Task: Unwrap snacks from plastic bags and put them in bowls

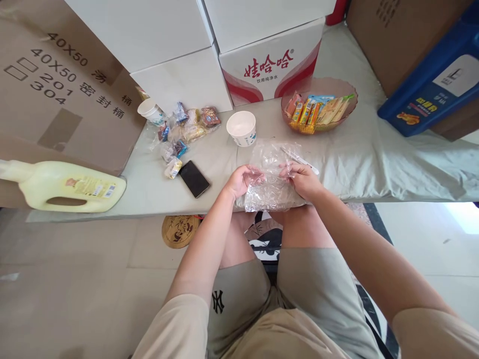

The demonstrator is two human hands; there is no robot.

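A crinkled clear plastic bag spans the space between my hands at the table's front edge. My left hand pinches its left side, and my right hand has its fingers closed on the right side. Behind the bag lies a slim white pen-like object, partly covered by the plastic. Just beyond stands a white paper cup with a blue-green print. A black phone rests flat to the left of my left hand.
Several wrapped snacks lie behind the phone, beside another paper cup. A pink see-through bowl holds packaged snack sticks. White cartons stand at the back. A yellow jug is at left, a blue container at right.
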